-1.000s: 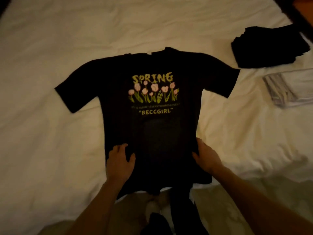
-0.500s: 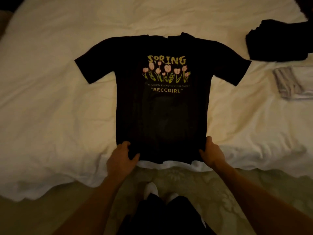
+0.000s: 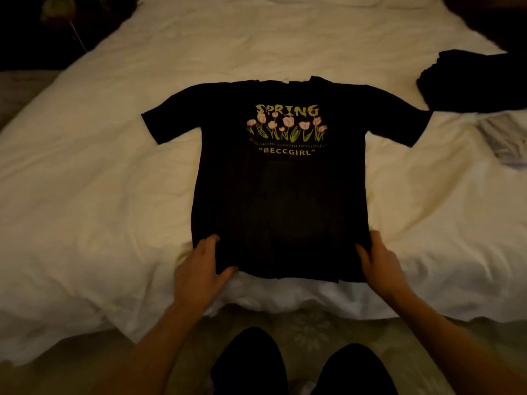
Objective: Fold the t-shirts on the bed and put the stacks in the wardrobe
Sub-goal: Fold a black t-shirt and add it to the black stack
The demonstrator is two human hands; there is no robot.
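Note:
A black t-shirt (image 3: 281, 201) with a yellow "SPRING" print and pink tulips lies flat and face up on the white bed (image 3: 99, 181), sleeves spread to both sides. My left hand (image 3: 201, 270) pinches the shirt's lower left hem corner between thumb and fingers. My right hand (image 3: 377, 259) rests on the lower right hem corner, fingers over the fabric. A stack of folded black shirts (image 3: 470, 81) sits at the far right of the bed, and a folded grey and white stack (image 3: 506, 141) lies just below it.
The bed's front edge runs just below the shirt hem, with patterned carpet (image 3: 308, 329) under it. My dark-trousered legs (image 3: 251, 363) stand at the bottom centre. Dark furniture fills the top left corner (image 3: 42, 29).
The shirt has slid up the bed, so its hem now lies on the sheet instead of hanging over the front edge. Both hands stayed on the hem corners.

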